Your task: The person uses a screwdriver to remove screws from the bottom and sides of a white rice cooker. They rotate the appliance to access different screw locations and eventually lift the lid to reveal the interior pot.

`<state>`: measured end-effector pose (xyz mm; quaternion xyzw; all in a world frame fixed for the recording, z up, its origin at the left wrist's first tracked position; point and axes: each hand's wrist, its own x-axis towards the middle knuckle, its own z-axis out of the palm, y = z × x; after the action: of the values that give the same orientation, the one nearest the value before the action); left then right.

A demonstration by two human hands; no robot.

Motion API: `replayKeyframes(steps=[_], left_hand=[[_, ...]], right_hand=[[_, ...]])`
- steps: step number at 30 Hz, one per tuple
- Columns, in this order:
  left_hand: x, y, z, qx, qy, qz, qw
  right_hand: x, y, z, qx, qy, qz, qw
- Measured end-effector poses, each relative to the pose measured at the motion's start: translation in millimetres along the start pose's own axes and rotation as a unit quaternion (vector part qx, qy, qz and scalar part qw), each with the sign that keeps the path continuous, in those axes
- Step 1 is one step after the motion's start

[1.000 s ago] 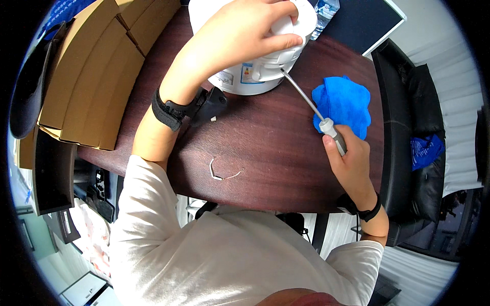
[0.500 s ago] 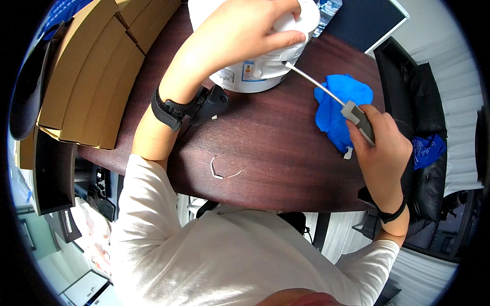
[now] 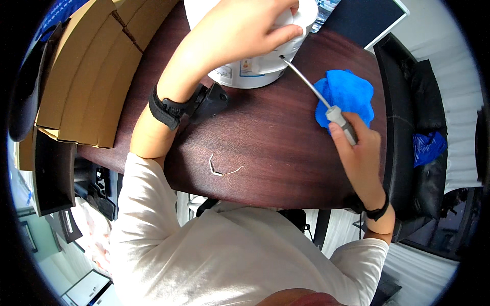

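1. Since the earlier frame, the right hand (image 3: 361, 155) has drawn back toward the body and lowered the handle end of the screwdriver (image 3: 320, 99), so the shaft now rises more steeply toward 11 o'clock; the left hand (image 3: 240, 28) has stayed on the appliance.
2. Right hand, at 4 o'clock from the table centre: fingers closed around the grey screwdriver handle, thumb along its side; a dark band circles the wrist.
3. Screwdriver: metal shaft runs from the handle up to the lower side of the white appliance (image 3: 255, 66), where its tip meets the casing.
4. Blue cloth (image 3: 347, 92): crumpled on the dark wooden table (image 3: 265, 148), just beyond the right hand and under the handle.
5. A bent white scrap (image 3: 217, 168) lies on the table near its front edge, at 6 o'clock.
6. Left hand, at 12 o'clock: spread over the top of the white appliance, fingers curled on its rim, holding it; a black strap wraps the wrist.
7. Flattened cardboard boxes (image 3: 87, 76) lie at 10 o'clock; a black chair (image 3: 413, 127) stands at 3 o'clock.
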<state>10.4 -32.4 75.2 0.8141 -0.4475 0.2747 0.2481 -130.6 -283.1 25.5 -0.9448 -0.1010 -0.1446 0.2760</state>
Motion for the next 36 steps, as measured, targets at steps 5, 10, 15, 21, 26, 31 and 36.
replayKeyframes(steps=[5, 10, 15, 21, 26, 31, 36], left_hand=[[3, 3, 4, -0.028, -0.007, 0.004, 1.0], [5, 8, 1, -0.034, -0.029, -0.026, 0.999], [5, 2, 3, -0.031, -0.011, -0.008, 0.999], [5, 6, -1, -0.048, -0.019, -0.018, 0.999], [3, -1, 3, -0.036, -0.013, 0.001, 0.999], [5, 4, 0, -0.03, -0.021, -0.013, 0.999], [4, 1, 5, -0.022, -0.005, 0.006, 1.0]], right_hand=[[-17, 18, 35, 0.271, -0.091, 0.138, 0.948], [-32, -5, 58, 0.602, -0.208, 0.274, 0.72], [-29, -1, 56, 0.662, -0.243, 0.297, 0.644], [-20, 17, 33, 0.32, -0.123, 0.15, 0.927], [-15, 12, 24, 0.089, -0.004, -0.003, 0.996], [-8, 12, 17, 0.048, 0.027, -0.03, 0.998], [-9, 9, 17, 0.073, 0.003, -0.014, 0.997]])
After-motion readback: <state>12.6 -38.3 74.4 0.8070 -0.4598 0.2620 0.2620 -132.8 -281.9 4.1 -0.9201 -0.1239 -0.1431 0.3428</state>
